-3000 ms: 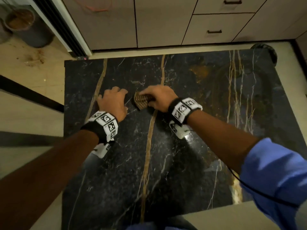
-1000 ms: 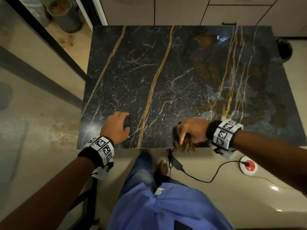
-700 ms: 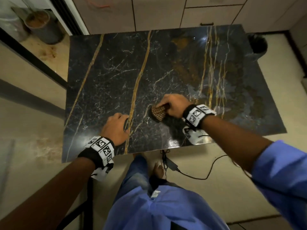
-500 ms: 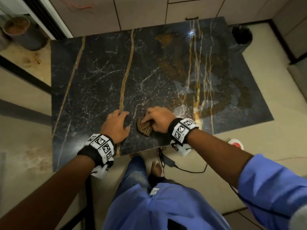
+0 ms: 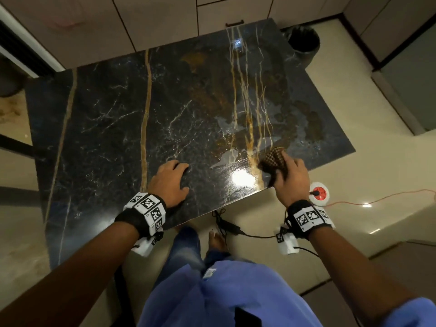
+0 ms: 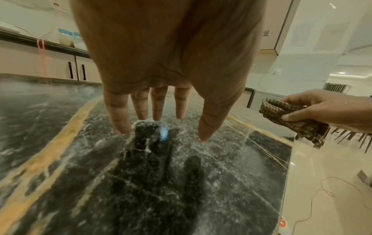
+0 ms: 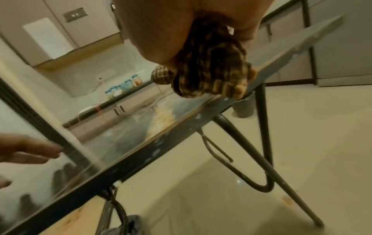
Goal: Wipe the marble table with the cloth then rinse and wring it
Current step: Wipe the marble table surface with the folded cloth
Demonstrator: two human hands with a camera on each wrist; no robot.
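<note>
- Right hand (image 5: 291,175) grips the bunched checked cloth (image 5: 273,159) at the near right edge of the marble bench (image 5: 165,109).
- Left hand (image 5: 168,182), fingers spread, rests on the bench.
- Wristbands (image 5: 147,208) carry square code markers; no readable words.

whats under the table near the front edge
Under the marble table: dark metal legs, a black cable on the floor and the person's bare foot. The tabletop hides everything farther back.
</note>
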